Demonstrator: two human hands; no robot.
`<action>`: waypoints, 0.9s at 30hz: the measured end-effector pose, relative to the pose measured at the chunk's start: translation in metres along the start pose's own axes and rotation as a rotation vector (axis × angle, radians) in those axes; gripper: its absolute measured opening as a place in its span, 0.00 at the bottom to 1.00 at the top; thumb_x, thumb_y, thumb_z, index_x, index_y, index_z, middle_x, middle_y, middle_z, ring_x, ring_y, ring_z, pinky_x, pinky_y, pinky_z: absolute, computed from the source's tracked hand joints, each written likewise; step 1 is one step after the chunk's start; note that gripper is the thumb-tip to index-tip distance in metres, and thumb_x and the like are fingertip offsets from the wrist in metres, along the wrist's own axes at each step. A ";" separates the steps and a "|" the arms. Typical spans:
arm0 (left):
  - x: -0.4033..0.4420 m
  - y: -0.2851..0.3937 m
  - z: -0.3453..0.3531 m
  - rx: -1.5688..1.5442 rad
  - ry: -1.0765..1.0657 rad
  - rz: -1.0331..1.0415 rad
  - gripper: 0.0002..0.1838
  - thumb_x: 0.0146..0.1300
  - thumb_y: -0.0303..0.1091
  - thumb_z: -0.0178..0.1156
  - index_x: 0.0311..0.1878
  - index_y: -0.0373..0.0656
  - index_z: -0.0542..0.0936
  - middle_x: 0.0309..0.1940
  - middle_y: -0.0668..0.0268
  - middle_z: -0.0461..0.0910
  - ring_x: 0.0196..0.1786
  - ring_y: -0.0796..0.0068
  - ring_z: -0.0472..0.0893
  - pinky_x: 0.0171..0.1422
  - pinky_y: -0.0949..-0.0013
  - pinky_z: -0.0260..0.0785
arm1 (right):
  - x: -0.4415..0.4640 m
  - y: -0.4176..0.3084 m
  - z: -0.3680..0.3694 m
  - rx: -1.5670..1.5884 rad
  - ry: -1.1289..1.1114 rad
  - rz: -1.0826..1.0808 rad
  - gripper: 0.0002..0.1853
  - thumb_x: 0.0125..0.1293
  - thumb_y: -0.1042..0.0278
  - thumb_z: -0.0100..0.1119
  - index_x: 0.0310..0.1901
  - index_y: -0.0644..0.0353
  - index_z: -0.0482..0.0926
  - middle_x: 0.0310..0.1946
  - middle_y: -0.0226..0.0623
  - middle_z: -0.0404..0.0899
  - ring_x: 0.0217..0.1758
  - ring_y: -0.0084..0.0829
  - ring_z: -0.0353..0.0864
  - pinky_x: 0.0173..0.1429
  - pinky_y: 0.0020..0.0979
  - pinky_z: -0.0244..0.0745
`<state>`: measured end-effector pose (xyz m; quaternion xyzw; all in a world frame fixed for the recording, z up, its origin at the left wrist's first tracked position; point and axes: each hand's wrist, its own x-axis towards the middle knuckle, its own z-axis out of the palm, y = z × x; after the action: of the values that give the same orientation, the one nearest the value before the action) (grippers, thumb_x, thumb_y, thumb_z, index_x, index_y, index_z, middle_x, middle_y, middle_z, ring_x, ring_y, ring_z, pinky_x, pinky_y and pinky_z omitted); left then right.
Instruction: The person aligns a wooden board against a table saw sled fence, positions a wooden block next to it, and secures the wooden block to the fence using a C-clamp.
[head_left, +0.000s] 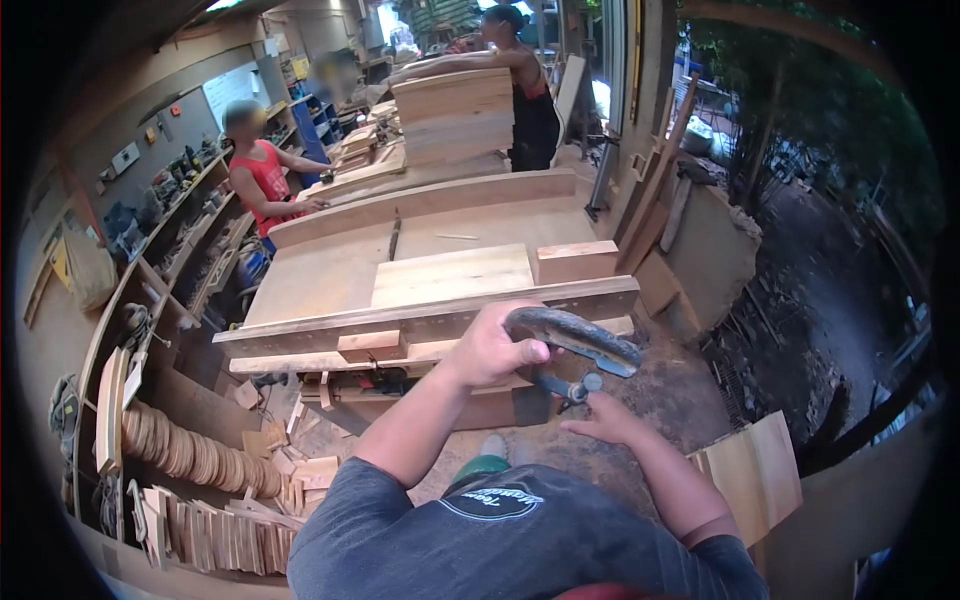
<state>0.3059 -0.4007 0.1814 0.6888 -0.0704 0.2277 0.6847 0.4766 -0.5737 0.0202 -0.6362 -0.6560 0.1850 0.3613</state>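
A dark metal C-clamp (585, 340) hangs in the air in front of the workbench, its curved frame uppermost. My left hand (497, 345) is closed round the frame near the bench edge. Just below the clamp's screw end (591, 383), my right hand (612, 420) has its fingers apart; whether it touches the screw is hard to tell. Beyond my left hand runs the bench's long front board (430, 318). A pale wood panel (455, 275) and a wood block (577, 262) lie on the benchtop behind it.
A smaller block (371, 346) sits on the bench's front ledge. Across the bench, a person in red (262, 180) and another in a dark top (535, 110) stand by a large wooden box (455, 125). Stacked wood pieces (200, 450) are at lower left, boards (755, 475) at right.
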 end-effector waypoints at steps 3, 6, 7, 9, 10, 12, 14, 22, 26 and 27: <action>-0.002 -0.003 -0.002 -0.041 0.006 0.021 0.32 0.57 0.54 0.71 0.52 0.35 0.79 0.35 0.65 0.82 0.37 0.78 0.79 0.43 0.72 0.74 | -0.001 0.006 -0.003 0.262 -0.081 0.087 0.17 0.61 0.66 0.68 0.51 0.57 0.81 0.42 0.40 0.85 0.48 0.33 0.85 0.53 0.35 0.77; -0.003 -0.006 -0.003 0.011 0.030 0.024 0.31 0.56 0.57 0.71 0.46 0.35 0.79 0.33 0.65 0.81 0.35 0.78 0.78 0.41 0.72 0.73 | 0.002 -0.007 -0.007 0.102 -0.149 0.268 0.13 0.59 0.64 0.70 0.42 0.60 0.81 0.34 0.40 0.84 0.41 0.39 0.85 0.47 0.33 0.77; -0.004 -0.009 -0.001 -0.032 0.062 0.038 0.31 0.57 0.58 0.70 0.45 0.36 0.79 0.31 0.65 0.80 0.34 0.78 0.78 0.40 0.71 0.73 | 0.007 -0.024 -0.012 -0.030 -0.090 0.279 0.14 0.59 0.63 0.70 0.43 0.60 0.81 0.35 0.41 0.83 0.42 0.42 0.84 0.49 0.32 0.77; -0.009 -0.019 -0.007 -0.044 0.072 0.047 0.31 0.57 0.58 0.70 0.45 0.36 0.79 0.29 0.67 0.78 0.33 0.77 0.78 0.42 0.70 0.73 | 0.001 -0.025 0.002 -0.160 -0.022 0.294 0.15 0.59 0.63 0.70 0.44 0.60 0.80 0.35 0.41 0.83 0.43 0.45 0.83 0.50 0.31 0.77; -0.007 -0.019 -0.010 -0.039 0.070 0.045 0.31 0.57 0.59 0.69 0.46 0.36 0.79 0.29 0.67 0.78 0.33 0.77 0.78 0.43 0.70 0.74 | 0.003 -0.002 0.019 -0.111 0.119 0.126 0.16 0.60 0.65 0.69 0.47 0.61 0.80 0.38 0.40 0.84 0.44 0.42 0.84 0.52 0.31 0.77; -0.009 -0.015 -0.007 -0.028 0.120 0.038 0.33 0.56 0.60 0.70 0.46 0.36 0.79 0.28 0.67 0.78 0.33 0.77 0.78 0.45 0.66 0.76 | -0.002 0.008 0.027 -0.050 0.246 -0.027 0.16 0.61 0.67 0.68 0.49 0.61 0.80 0.40 0.40 0.84 0.46 0.40 0.84 0.55 0.31 0.76; -0.009 -0.012 -0.005 -0.033 0.181 0.026 0.35 0.55 0.61 0.70 0.50 0.37 0.78 0.28 0.67 0.77 0.32 0.77 0.77 0.48 0.61 0.79 | -0.001 0.004 0.010 0.489 -0.054 0.217 0.14 0.63 0.72 0.65 0.50 0.63 0.80 0.43 0.37 0.85 0.49 0.32 0.83 0.57 0.30 0.75; -0.015 -0.031 -0.019 -0.099 0.275 0.014 0.31 0.59 0.57 0.68 0.50 0.38 0.76 0.29 0.67 0.75 0.33 0.75 0.75 0.48 0.63 0.76 | 0.007 0.006 0.012 0.117 0.026 0.069 0.19 0.63 0.73 0.66 0.55 0.62 0.76 0.48 0.37 0.83 0.53 0.24 0.81 0.57 0.29 0.74; -0.017 -0.051 -0.037 -0.189 0.396 0.010 0.26 0.65 0.55 0.63 0.49 0.39 0.75 0.29 0.68 0.73 0.34 0.75 0.74 0.48 0.64 0.76 | 0.007 0.034 0.011 0.839 -0.244 0.325 0.20 0.59 0.69 0.72 0.50 0.63 0.76 0.42 0.36 0.82 0.47 0.20 0.80 0.50 0.26 0.75; -0.018 -0.061 -0.047 -0.263 0.470 -0.036 0.24 0.67 0.55 0.60 0.47 0.41 0.73 0.29 0.69 0.72 0.34 0.75 0.74 0.49 0.62 0.76 | 0.008 0.039 0.010 0.626 -0.217 0.309 0.17 0.59 0.70 0.72 0.46 0.63 0.75 0.37 0.32 0.80 0.42 0.18 0.77 0.45 0.25 0.74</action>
<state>0.3049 -0.3554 0.1167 0.5234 0.0738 0.3582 0.7696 0.4974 -0.5595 -0.0121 -0.5633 -0.4982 0.4957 0.4345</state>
